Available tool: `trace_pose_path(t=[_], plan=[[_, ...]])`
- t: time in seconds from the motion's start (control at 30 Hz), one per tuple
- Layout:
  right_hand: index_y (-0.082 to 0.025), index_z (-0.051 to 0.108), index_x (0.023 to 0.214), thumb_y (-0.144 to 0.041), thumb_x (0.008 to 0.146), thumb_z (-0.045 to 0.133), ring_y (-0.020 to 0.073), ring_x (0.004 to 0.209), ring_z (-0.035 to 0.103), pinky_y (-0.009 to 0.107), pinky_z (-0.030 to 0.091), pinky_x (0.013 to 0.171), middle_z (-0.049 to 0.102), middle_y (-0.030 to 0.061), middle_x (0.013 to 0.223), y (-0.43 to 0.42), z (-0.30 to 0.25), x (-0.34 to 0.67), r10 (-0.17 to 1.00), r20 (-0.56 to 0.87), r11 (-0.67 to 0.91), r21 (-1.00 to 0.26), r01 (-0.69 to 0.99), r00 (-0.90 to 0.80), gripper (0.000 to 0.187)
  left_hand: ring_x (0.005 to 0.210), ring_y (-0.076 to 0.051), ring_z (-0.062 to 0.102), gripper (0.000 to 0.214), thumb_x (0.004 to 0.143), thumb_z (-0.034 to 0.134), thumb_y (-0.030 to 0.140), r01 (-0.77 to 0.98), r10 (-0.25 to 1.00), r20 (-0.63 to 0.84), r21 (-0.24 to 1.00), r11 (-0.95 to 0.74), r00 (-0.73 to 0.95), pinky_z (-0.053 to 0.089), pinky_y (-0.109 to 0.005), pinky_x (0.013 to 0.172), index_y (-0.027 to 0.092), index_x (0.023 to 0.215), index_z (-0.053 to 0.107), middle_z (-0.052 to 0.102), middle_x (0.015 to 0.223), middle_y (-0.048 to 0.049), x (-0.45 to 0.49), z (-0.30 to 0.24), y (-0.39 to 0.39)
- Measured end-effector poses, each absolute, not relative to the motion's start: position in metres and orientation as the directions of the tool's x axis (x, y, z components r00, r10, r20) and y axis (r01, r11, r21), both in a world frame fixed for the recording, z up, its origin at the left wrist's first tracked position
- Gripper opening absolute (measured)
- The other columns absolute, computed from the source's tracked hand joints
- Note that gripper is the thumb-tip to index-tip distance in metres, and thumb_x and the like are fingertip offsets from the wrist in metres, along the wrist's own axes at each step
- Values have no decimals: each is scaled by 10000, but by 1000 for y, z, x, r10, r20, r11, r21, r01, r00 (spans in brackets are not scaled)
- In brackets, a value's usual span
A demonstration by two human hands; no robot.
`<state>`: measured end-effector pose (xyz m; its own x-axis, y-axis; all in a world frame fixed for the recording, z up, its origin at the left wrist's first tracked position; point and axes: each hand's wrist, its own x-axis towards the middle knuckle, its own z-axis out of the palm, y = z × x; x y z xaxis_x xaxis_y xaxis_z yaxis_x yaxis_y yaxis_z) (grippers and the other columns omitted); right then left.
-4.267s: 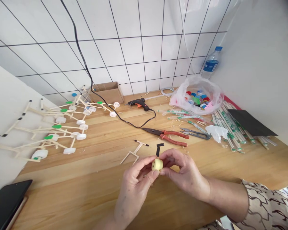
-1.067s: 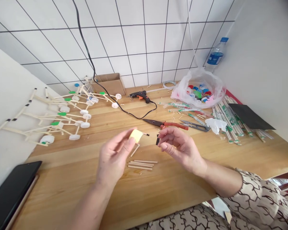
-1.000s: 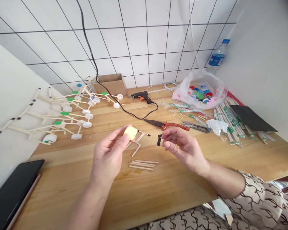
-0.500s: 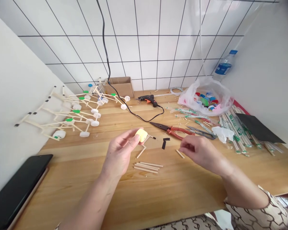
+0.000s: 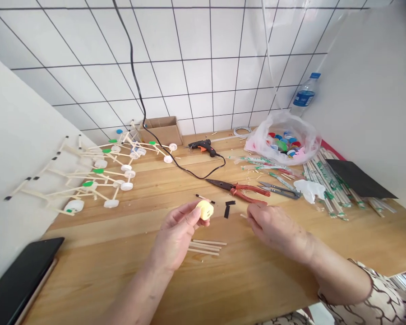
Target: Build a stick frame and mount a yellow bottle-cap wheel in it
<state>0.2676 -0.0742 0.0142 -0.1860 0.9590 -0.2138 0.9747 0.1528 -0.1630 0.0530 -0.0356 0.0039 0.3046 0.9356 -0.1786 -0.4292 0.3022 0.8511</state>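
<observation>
A small yellow rounded piece (image 5: 205, 210), with small dark marks on its facing side, is pinched between thumb and fingers of my left hand (image 5: 177, 232) above the table. My right hand (image 5: 279, 228) is low over the wood with its fingers curled closed. The end of a short wooden stick (image 5: 243, 215) shows beside its fingertips; the rest is covered, and whether the fingers grip it is unclear. Between my hands lie two black strips (image 5: 227, 211). A stick with black ends (image 5: 205, 198) lies behind the yellow piece, and several bare sticks (image 5: 206, 247) lie near my left wrist.
Red-handled pliers (image 5: 238, 189), scissors (image 5: 280, 189) and a glue gun (image 5: 203, 146) with a trailing cord lie further back. At left stand several stick models (image 5: 98, 171) with white wheels, and a phone (image 5: 23, 275). A bag of bottle caps (image 5: 284, 140) sits at right.
The view has shifted slightly. The yellow piece has turned, showing its marked side. My right hand has moved left over the short stick, covering most of it.
</observation>
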Motion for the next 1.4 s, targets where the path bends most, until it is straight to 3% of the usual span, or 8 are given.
trace_pose_path(t=[0.13,0.23,0.3,0.8,1.07,1.17,1.3,1.4], plan=[[-171,534,797,-86,850,457,100,583,527,200,418,562,602,3,711,-83,13,261,949,-57,249,-463,851,-309,126,635,-103,570,253,626,811,300,-417,911,-239,830,371,335,487,-212,616,178,846,781,737,771,-32,57,1,-39],[-181,499,783,-95,823,471,85,532,459,191,389,512,523,-36,632,-90,8,251,943,137,306,-719,624,-304,99,688,-112,577,228,657,795,306,-407,890,-269,814,415,369,488,-204,648,182,848,779,733,772,-28,60,-3,-42],[-180,496,790,-96,815,471,86,549,465,191,394,518,520,-32,643,-92,4,244,945,204,313,-784,536,-254,92,728,-120,579,197,690,773,301,-398,874,-277,806,437,398,487,-202,672,189,852,778,729,773,-26,62,-6,-44],[-163,550,859,-79,874,424,149,668,575,250,474,599,607,58,754,-90,-4,237,870,443,481,-675,559,-214,153,759,-127,570,218,714,755,312,-356,845,-308,803,477,437,477,-211,706,190,894,763,719,833,-27,66,-8,-54],[-148,547,885,-109,914,379,170,655,567,265,461,578,612,83,741,-93,-6,238,836,475,523,-541,658,-275,175,778,-142,594,259,710,757,340,-231,937,-222,930,287,270,478,-225,743,202,928,736,715,839,-18,70,-7,-64],[-161,548,852,-102,893,390,150,640,549,248,448,573,603,58,723,-94,-5,235,862,448,491,-622,610,-237,174,814,-150,615,245,750,725,327,-184,953,-173,957,222,249,480,-220,759,209,965,717,719,870,-19,69,-10,-68],[-167,541,770,-147,852,466,98,541,489,195,404,500,550,-15,626,-92,0,232,979,147,190,-906,378,-139,113,895,-179,640,250,756,719,326,-185,964,-136,966,180,226,488,-227,798,220,982,712,725,915,-25,67,-13,-71],[-164,538,751,-175,841,482,86,510,473,181,390,469,537,-28,597,-92,1,231,990,51,87,-955,284,-131,107,918,-190,643,267,757,716,323,-186,968,-129,968,171,217,492,-235,813,211,1000,710,726,955,-39,67,-14,-73]])
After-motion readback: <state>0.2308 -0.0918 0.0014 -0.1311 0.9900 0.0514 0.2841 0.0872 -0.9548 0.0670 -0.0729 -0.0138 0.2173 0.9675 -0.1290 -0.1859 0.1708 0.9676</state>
